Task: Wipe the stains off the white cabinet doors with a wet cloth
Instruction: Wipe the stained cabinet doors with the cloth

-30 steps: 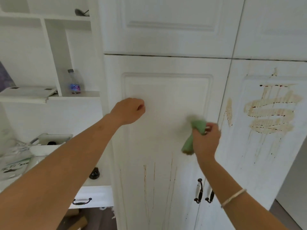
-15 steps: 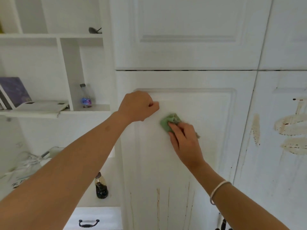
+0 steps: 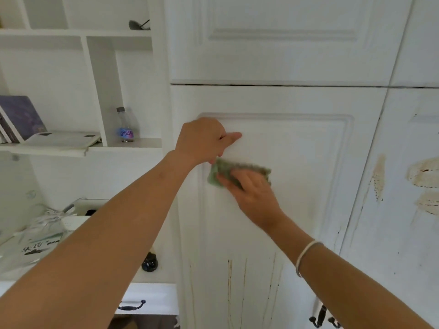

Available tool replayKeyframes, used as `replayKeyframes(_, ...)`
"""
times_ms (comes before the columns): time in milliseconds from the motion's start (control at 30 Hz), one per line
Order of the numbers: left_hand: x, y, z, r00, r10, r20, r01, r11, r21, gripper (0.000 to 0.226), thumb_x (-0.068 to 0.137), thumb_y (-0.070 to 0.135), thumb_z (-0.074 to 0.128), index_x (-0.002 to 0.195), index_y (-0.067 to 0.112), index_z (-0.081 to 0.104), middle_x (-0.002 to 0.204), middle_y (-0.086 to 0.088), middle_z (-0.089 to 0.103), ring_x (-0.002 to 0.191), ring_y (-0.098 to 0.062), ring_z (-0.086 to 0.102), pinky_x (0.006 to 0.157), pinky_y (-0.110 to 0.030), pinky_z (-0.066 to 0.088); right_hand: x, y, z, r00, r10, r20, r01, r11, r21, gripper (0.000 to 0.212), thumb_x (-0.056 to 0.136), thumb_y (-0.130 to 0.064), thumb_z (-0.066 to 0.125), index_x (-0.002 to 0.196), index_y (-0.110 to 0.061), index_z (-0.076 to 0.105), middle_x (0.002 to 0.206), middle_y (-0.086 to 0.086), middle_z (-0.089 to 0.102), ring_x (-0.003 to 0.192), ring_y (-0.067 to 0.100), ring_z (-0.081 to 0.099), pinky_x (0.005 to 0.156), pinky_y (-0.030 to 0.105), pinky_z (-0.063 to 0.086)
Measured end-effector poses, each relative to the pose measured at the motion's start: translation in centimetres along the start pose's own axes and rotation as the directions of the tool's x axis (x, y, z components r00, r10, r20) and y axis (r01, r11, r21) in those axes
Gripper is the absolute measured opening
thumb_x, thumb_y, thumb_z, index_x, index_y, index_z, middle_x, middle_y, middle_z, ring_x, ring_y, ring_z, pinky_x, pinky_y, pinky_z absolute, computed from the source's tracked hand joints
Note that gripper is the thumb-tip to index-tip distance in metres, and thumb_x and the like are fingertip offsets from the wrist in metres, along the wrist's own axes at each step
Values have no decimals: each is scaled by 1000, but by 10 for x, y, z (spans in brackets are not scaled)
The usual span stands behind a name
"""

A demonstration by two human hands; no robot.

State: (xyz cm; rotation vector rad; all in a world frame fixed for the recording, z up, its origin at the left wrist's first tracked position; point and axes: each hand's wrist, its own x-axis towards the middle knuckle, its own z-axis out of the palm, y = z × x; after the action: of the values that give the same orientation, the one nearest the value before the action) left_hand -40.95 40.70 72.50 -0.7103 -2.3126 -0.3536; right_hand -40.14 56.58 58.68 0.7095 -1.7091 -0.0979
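My right hand [image 3: 251, 193] presses a green cloth [image 3: 219, 170] flat against the left white cabinet door [image 3: 297, 162], near the upper left corner of its raised panel. My left hand [image 3: 204, 138] is a loose fist resting on the same door just above the cloth, forefinger pointing right. Thin brown drip stains [image 3: 230, 281] run down the lower part of this door. The right cabinet door [image 3: 401, 233] carries broad tan smears [image 3: 425, 174] and a vertical streak [image 3: 379, 176] near its left edge.
Open white shelves at left hold a plastic bottle [image 3: 126, 125], books [image 3: 19, 117] and a flat white item [image 3: 61, 140]. Below are plastic bags [image 3: 35, 236], a small dark jar [image 3: 149, 262] and a drawer with a dark handle [image 3: 130, 306]. Door handles [image 3: 320, 314] sit low between the doors.
My right hand swept the green cloth from the door's right side to its upper left, under my left fist, and now presses it flat. The view moved closer and leftward.
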Motion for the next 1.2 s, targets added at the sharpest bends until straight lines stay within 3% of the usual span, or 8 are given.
replayKeyframes(167, 3, 0, -1, 1000, 6, 3, -6, 1000, -23, 67, 93, 60, 38, 49, 12, 53, 39, 3, 52, 47, -15, 58, 63, -26, 47, 13, -23, 18, 983, 146, -113, -149, 989, -17, 31, 95, -3, 52, 117, -15, 70, 112, 3, 48, 92, 22, 50, 79, 34, 42)
replayKeyframes(367, 2, -3, 0, 999, 24, 27, -24, 1000, -16, 63, 94, 58, 39, 49, 17, 56, 37, 4, 51, 41, -11, 56, 57, -18, 39, -96, -80, 45, 950, -221, 221, 200, 973, 113, 35, 103, -13, 39, 103, -25, 72, 102, -6, 66, 92, 12, 61, 80, 25, 51)
replayKeyframes(500, 3, -5, -1, 999, 38, 20, -38, 999, 1, 63, 94, 59, 38, 47, 19, 54, 37, 4, 51, 43, -10, 57, 57, -19, 38, -90, -76, 42, 905, -347, 245, 330, 938, 108, 41, 103, -12, 35, 99, -27, 73, 100, -8, 69, 89, 10, 65, 78, 23, 49)
replayKeyframes(633, 2, -4, 0, 1000, 26, 4, -26, 1000, -4, 64, 93, 60, 39, 49, 17, 58, 36, 4, 51, 41, -8, 55, 58, -20, 38, -18, -56, 35, 996, -87, 21, 87, 996, 16, 35, 100, -7, 41, 113, -18, 71, 111, 2, 61, 96, 19, 56, 79, 31, 43)
replayKeyframes(733, 4, -3, 0, 997, 67, -31, -66, 997, 28, 68, 94, 60, 38, 53, 10, 60, 44, 4, 54, 50, -11, 56, 62, -28, 45, 37, -47, 36, 980, 131, -146, -131, 991, 14, 29, 99, -6, 48, 121, -13, 66, 110, 7, 66, 99, 23, 57, 82, 34, 47)
replayKeyframes(867, 3, -4, 2, 998, 60, -21, -60, 998, 6, 67, 93, 60, 38, 50, 13, 58, 46, 4, 57, 49, -10, 56, 64, -23, 44, 36, -60, 47, 963, 193, -188, -191, 981, 28, 26, 96, -8, 57, 118, -17, 68, 115, 5, 55, 100, 24, 55, 84, 35, 46)
replayKeyframes(1000, 0, -6, 0, 1000, 26, 8, -26, 1000, -6, 64, 93, 60, 38, 49, 19, 57, 37, 4, 51, 41, -10, 56, 59, -16, 37, -13, -68, 50, 1000, -20, -13, 20, 999, 33, 30, 101, -13, 44, 114, -23, 70, 114, 0, 53, 97, 20, 53, 82, 34, 46)
replayKeyframes(1200, -4, -5, 1, 1000, -12, -10, 12, 1000, 8, 66, 93, 62, 37, 51, 16, 57, 39, 4, 52, 44, -12, 57, 56, -19, 35, -52, -20, 21, 908, -373, 190, 366, 928, 75, 30, 100, -12, 45, 111, -25, 69, 111, -1, 63, 95, 17, 58, 82, 32, 49)
